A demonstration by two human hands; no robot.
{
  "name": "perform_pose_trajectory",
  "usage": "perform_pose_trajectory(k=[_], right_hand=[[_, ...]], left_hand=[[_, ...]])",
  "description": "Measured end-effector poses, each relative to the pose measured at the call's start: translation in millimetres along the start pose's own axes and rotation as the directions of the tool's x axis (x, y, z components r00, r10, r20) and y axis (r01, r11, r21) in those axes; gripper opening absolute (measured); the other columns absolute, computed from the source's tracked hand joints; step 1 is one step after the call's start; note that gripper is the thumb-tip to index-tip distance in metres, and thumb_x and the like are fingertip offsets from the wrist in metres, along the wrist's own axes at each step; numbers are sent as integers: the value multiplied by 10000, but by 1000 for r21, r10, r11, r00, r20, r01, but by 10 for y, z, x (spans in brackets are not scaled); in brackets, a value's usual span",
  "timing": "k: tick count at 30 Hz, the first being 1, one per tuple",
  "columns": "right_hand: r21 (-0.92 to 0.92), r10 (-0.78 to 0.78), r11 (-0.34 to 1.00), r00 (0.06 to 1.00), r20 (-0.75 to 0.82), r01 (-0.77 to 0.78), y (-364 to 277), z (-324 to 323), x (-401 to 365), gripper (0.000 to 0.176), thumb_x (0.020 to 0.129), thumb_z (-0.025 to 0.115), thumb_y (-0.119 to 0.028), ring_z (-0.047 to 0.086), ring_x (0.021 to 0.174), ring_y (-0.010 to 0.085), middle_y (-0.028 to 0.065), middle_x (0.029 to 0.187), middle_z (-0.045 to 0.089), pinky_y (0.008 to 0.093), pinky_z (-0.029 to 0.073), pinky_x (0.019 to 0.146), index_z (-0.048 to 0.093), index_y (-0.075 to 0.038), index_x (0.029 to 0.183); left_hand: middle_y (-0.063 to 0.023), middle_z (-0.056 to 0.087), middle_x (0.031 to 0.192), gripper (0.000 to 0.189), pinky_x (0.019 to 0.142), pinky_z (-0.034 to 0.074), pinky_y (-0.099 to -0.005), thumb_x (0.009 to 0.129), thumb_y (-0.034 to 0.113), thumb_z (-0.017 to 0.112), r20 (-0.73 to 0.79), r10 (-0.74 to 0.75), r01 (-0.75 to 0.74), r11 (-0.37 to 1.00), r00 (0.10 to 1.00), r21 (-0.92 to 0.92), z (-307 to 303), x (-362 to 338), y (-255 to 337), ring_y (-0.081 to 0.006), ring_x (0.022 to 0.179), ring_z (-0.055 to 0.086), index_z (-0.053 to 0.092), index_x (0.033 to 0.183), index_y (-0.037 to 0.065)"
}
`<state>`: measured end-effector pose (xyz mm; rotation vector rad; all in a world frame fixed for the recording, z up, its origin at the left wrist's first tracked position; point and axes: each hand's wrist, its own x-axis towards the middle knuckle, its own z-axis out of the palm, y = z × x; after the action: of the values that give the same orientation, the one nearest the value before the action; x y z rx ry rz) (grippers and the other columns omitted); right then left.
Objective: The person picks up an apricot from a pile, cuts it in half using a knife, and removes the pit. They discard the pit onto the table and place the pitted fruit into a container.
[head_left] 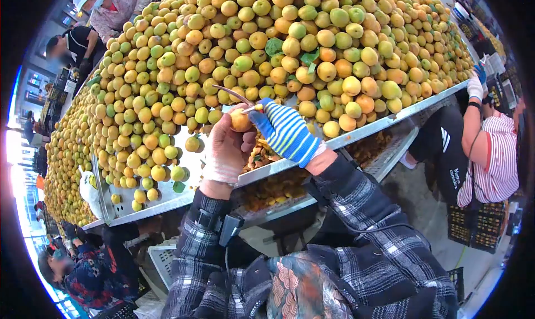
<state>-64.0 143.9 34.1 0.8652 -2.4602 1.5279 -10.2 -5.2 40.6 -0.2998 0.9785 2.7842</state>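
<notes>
My left hand (pixel 227 146), with a pale cuff at its wrist, is closed around a yellow-orange apricot (pixel 241 120). In a blue-and-white striped glove, my right hand (pixel 287 132) pinches a thin curved metal blade (pixel 231 94) just above that fruit. The blade's tip points up and left, and its handle end is hidden in the glove. Both hands meet over the near edge of a metal table (pixel 184 143). A big heap of apricots (pixel 223 46), yellow, orange and green, rises behind them. Cut fruit pieces (pixel 259 154) show beneath my right hand.
A crate (pixel 264 210) with cut fruit stands below the table edge. To the right sits a person in a striped shirt (pixel 493 157); more people (pixel 120 9) work at the left. Black crates (pixel 479 224) lie on the right. A white bag (pixel 89 193) rests at the table's left.
</notes>
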Motion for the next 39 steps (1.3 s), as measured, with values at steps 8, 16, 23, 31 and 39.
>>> perform_pose_trajectory(k=[8,16,23,31,39], right_hand=[[-186,7,983,998,62,4,-35,132,-33,270,918,555,-261,612,634,373,206,692,616,435,472,541,584,7,894],[4,101,995,994,29,-101,-19,383,-72,391,950,478,-361,585,669,435,258,690,590,485,468,599,563,5,841],[506,42,-313,520,853,-804,-3,202,-5,447,949,396,-557,210,356,30,-93,505,257,196,161,318,430,-153,761],[320,176,911,947,267,-260,187,404,-129,341,965,462,-329,536,547,249,111,647,554,345,423,505,579,-23,871],[-124,181,978,977,110,-167,5,255,-133,421,936,495,-388,598,692,431,252,707,608,502,469,615,594,14,860]], left_hand=[[-20,622,916,373,543,418,-229,922,388,506,-109,38,-32,998,993,53,-145,20,-48,-114,644,522,562,1127,82],[-29,617,944,312,729,507,-281,939,334,480,-221,212,-143,946,952,291,-131,1,-13,-138,797,598,570,1091,77],[-65,615,990,337,849,463,-308,947,348,481,-183,359,-288,901,915,325,-275,136,-50,-166,939,578,554,1108,61],[-90,621,1055,490,907,456,-370,917,479,527,-174,205,-208,978,963,1,-406,226,21,-231,982,590,546,1129,37],[-107,573,1084,484,915,442,-344,945,378,511,-88,272,-259,956,958,138,-301,209,46,-206,999,562,457,1249,5]])
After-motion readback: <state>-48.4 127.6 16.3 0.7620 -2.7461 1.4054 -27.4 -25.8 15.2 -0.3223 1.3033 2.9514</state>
